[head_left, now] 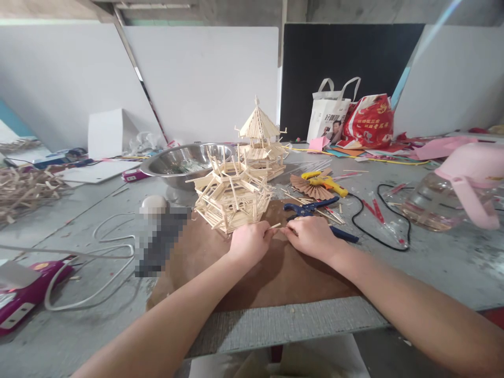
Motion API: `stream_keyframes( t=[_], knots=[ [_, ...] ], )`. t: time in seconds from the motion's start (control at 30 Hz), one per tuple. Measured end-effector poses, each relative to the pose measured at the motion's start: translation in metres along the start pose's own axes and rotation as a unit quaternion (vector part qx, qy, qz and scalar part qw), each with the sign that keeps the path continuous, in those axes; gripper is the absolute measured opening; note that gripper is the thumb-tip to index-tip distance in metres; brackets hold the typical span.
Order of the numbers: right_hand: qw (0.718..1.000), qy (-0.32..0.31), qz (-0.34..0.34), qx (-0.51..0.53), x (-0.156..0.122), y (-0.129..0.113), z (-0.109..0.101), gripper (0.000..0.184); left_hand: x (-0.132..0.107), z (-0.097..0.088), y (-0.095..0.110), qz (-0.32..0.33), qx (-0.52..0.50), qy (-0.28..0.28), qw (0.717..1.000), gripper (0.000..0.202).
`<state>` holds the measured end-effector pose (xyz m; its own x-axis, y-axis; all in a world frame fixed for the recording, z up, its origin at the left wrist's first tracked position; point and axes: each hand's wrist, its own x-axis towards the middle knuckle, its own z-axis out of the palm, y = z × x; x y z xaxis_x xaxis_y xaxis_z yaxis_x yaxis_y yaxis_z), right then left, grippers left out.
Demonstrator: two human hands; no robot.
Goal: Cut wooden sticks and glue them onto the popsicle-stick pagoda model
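From where I stand, two bare hands meet over a brown mat at the near edge of a grey desk. The left hand is curled narrow, thumb and finger pinching a short pale stick, whose end pokes out toward the other hand. The right hand is curled too, its fingertips close to that stick; I cannot tell whether they grip it. The stick is low over the mat, between the hands, just in front of a many-sided stick frame. Behind the frame is a small pagoda with a pointed roof; to its left, a metal bowl. Blue pliers lie just beyond the right hand, partly hidden by it. Farther off are a yellow glue gun and, at right, a pink-topped bottle.
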<state>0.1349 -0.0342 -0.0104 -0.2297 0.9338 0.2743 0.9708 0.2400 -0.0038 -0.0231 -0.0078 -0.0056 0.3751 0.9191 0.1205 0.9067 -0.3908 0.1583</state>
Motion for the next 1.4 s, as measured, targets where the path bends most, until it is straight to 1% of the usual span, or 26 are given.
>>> stream_keyframes(
  t=[0.1, 0.2, 0.27, 0.33, 0.37, 0.43, 0.5, 0.57, 0.67, 0.73, 0.8, 0.9, 1.0, 1.07, 1.17, 1.23, 1.3, 1.4],
  knots=[
    [1.000, -0.004, 0.003, -0.013, 0.000, -0.004, 0.002, 0.037, -0.001, 0.004, 0.003, -0.002, 0.013, 0.002, 1.000, 0.037],
    [0.999, -0.011, -0.002, -0.031, 0.002, -0.005, 0.005, 0.036, 0.000, 0.009, 0.004, 0.006, 0.015, 0.007, 1.000, 0.032],
    [1.000, -0.015, -0.009, -0.014, 0.004, -0.002, 0.006, 0.036, 0.003, 0.011, 0.000, 0.013, -0.031, -0.001, 0.999, 0.029],
    [0.999, -0.016, -0.016, 0.030, 0.007, 0.004, 0.006, 0.036, 0.007, 0.010, -0.005, 0.031, -0.129, -0.015, 0.991, 0.030],
    [0.998, -0.016, -0.019, 0.060, 0.008, 0.008, 0.005, 0.036, 0.009, 0.009, -0.008, 0.042, -0.190, -0.021, 0.981, 0.031],
    [0.991, -0.017, -0.028, 0.127, 0.010, 0.015, 0.003, 0.039, 0.011, 0.006, -0.012, 0.049, -0.312, -0.036, 0.948, 0.034],
    [0.982, -0.015, -0.041, 0.185, 0.010, 0.020, 0.001, 0.041, 0.011, 0.004, -0.013, 0.033, -0.417, -0.063, 0.906, 0.035],
    [0.974, -0.007, -0.053, 0.219, 0.010, 0.022, 0.000, 0.042, 0.010, 0.003, -0.012, 0.005, -0.501, -0.100, 0.860, 0.036],
    [0.973, 0.005, -0.043, 0.229, 0.011, 0.025, 0.001, 0.041, 0.009, 0.003, -0.011, -0.030, -0.584, -0.135, 0.800, 0.036],
    [0.977, 0.013, -0.021, 0.213, 0.011, 0.027, 0.002, 0.040, 0.008, 0.003, -0.011, -0.040, -0.614, -0.142, 0.776, 0.034],
    [0.982, 0.024, 0.002, 0.189, 0.012, 0.030, 0.003, 0.040, 0.008, 0.001, -0.011, -0.037, -0.632, -0.146, 0.761, 0.033],
    [0.984, 0.040, 0.023, 0.173, 0.014, 0.033, 0.004, 0.037, 0.008, -0.001, -0.011, -0.018, -0.637, -0.143, 0.757, 0.032],
    [0.977, 0.049, 0.016, 0.206, 0.014, 0.031, 0.005, 0.031, 0.008, -0.003, -0.010, -0.008, -0.632, -0.143, 0.762, 0.030],
    [0.966, 0.059, -0.001, 0.253, 0.013, 0.028, 0.005, 0.026, 0.007, -0.003, -0.009, -0.007, -0.633, -0.149, 0.760, 0.028],
    [0.937, 0.076, -0.027, 0.340, 0.012, 0.023, 0.006, 0.021, 0.007, -0.002, -0.008, 0.004, -0.635, -0.159, 0.756, 0.026],
    [0.919, 0.078, -0.044, 0.384, 0.010, 0.020, 0.004, 0.019, 0.006, 0.000, -0.008, 0.012, -0.628, -0.170, 0.759, 0.027],
    [0.911, 0.072, -0.058, 0.402, 0.009, 0.018, 0.002, 0.017, 0.006, 0.001, -0.008, 0.016, -0.617, -0.179, 0.766, 0.027],
    [0.911, 0.058, -0.068, 0.403, 0.009, 0.016, 0.000, 0.016, 0.004, 0.001, -0.008, 0.024, -0.608, -0.200, 0.768, 0.029]
  ],
)
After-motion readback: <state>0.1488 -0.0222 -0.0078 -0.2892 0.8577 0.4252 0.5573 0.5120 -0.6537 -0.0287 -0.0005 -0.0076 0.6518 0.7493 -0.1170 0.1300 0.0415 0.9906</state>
